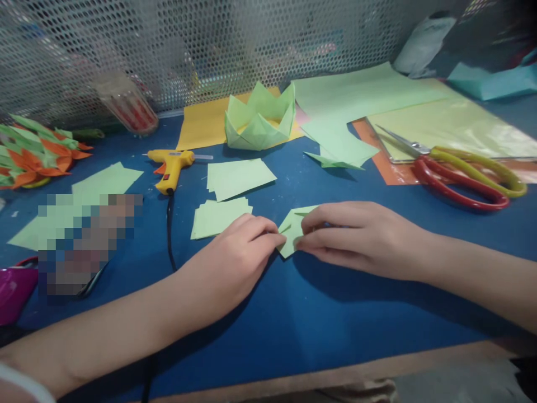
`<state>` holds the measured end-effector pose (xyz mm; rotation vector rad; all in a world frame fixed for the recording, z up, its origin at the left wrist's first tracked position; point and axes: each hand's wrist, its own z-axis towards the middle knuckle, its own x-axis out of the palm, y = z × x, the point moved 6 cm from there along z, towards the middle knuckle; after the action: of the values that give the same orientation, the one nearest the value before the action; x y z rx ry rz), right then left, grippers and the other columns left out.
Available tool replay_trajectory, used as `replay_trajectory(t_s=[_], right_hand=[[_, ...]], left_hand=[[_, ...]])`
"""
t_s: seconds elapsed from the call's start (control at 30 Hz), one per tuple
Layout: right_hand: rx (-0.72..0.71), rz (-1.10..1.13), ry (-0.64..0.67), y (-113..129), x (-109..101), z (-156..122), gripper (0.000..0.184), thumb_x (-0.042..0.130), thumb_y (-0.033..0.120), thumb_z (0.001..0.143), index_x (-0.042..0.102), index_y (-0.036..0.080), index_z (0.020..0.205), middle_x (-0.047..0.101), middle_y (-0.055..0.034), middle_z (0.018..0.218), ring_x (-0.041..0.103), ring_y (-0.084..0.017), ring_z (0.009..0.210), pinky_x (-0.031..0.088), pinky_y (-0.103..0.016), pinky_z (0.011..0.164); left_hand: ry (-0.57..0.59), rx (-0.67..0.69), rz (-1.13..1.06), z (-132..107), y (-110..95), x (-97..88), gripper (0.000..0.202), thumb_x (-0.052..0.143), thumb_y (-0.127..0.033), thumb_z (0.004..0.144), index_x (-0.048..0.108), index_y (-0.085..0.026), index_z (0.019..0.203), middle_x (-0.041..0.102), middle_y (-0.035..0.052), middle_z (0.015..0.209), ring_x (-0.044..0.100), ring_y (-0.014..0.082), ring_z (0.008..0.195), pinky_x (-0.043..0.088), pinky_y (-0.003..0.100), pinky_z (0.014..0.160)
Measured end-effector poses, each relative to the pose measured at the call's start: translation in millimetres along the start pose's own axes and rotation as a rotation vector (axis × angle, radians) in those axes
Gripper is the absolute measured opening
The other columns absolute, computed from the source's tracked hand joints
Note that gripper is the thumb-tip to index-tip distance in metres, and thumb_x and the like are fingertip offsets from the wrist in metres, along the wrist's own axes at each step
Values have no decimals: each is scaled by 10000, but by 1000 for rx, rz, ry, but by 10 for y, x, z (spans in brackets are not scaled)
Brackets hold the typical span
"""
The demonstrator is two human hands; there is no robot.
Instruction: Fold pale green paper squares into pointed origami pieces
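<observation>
Between my hands, low over the blue tabletop, is a partly folded piece of light green paper [290, 230]. My left hand [247, 246] pinches its left edge between thumb and fingers. On the other side, my right hand [348, 232] grips the paper's right part, its fingertips covering some of the folds. Just behind my left hand lies a small stack of green paper rectangles [218, 217]. Another stack of green rectangles [239, 178] sits a little farther back. Beyond them stands a pointed, crown-like folded green paper ring [260, 120].
A yellow glue gun [171, 167] with a black cord lies left of the stacks. Large red-and-yellow-handled scissors [457, 168] rest at right on wrapped paper. An orange-and-green paper piece [37, 154] is far left. A perforated metal screen [210, 50] closes off the back.
</observation>
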<state>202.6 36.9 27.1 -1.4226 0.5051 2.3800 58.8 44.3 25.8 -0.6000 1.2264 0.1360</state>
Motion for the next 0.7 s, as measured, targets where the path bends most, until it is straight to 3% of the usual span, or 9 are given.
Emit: replay_trajectory(t_s=[0.13,0.27,0.53,0.7], right_hand=[[-45,45,42,-38,-24,-23,213,413,161,968,612,160,893,653,-75,913,596,-141,751,483,-261,682],[-33,254,117,-73,-26,-9,151,461,115,899,594,175,861,625,-72,901,593,-133,814,489,-234,707],[104,498,167,-136,17,8,43,563,153,878,604,166,878,562,-71,971,586,-104,892,482,-196,806],[247,521,172,-185,81,15,77,538,169,896,593,171,843,555,-58,929,573,-103,815,492,-208,738]], left_hand=[[-7,39,21,-5,-48,1,246,430,-69,965,614,-54,1128,615,108,1098,506,213,1027,447,339,938],[-19,120,59,-38,-176,6,243,435,-80,964,627,-60,1112,649,104,1119,534,235,1069,454,369,948],[-10,189,166,-85,-242,47,268,434,-77,954,627,-31,1135,657,159,1158,596,280,1096,473,433,973],[-66,245,221,-107,-311,48,263,422,-55,947,651,-6,1066,683,178,1091,637,285,1033,516,405,921]])
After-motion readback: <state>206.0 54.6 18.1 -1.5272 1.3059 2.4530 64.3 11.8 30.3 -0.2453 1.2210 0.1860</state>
